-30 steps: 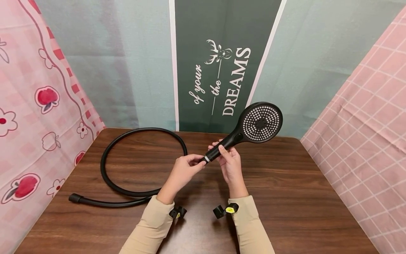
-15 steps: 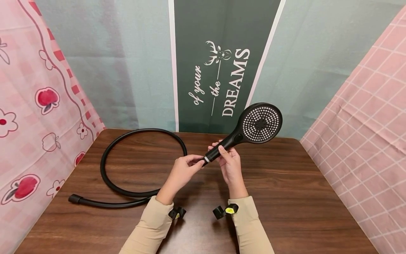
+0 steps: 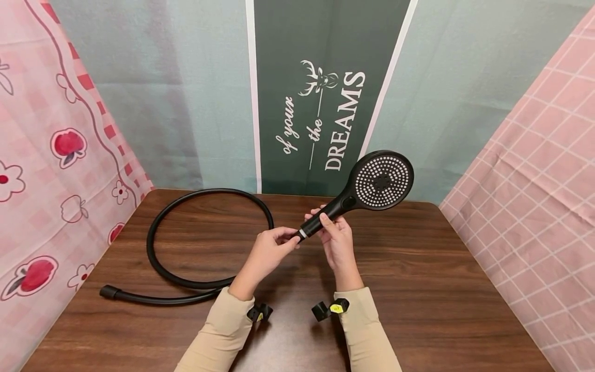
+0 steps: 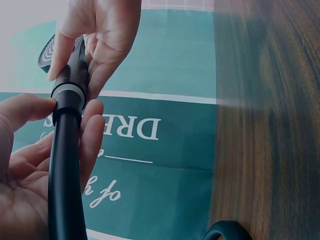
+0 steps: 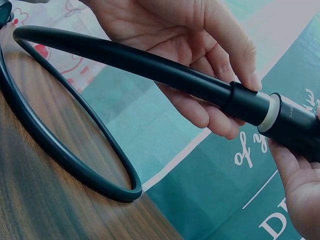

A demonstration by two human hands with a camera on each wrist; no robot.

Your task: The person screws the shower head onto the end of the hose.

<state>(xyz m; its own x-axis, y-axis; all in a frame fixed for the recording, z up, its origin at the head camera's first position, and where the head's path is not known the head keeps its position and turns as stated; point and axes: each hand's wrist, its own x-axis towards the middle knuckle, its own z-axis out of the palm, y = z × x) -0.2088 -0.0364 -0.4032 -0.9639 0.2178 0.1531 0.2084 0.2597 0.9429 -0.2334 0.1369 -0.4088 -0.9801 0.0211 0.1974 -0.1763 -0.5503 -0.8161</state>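
Note:
A black shower head [image 3: 382, 181] with pale nozzles is held up over the table, tilted, its face toward me. My right hand [image 3: 338, 243] grips its handle [image 3: 321, 221], thumb on top. At the handle's lower end my left hand [image 3: 269, 250] pinches the end collar of a black hose [image 5: 245, 102] between thumb and fingers. A white ring [image 4: 70, 91] shows between the collar and the handle, which are in line; how deeply they are joined I cannot tell. From my left hand the hose [image 3: 150, 237] loops across the left of the table.
The hose's other end, with a black fitting [image 3: 109, 291], lies on the wooden table [image 3: 432, 289] near its left edge. Behind hangs a green and grey-blue cloth [image 3: 218, 103] with white lettering. Pink cloths [image 3: 525, 206] hang at both sides. Both wrists carry small black camera mounts [image 3: 260, 312].
Both hands keep their places on the hose collar and the handle. Only slight shifts of the left thumb and fingers show at the collar.

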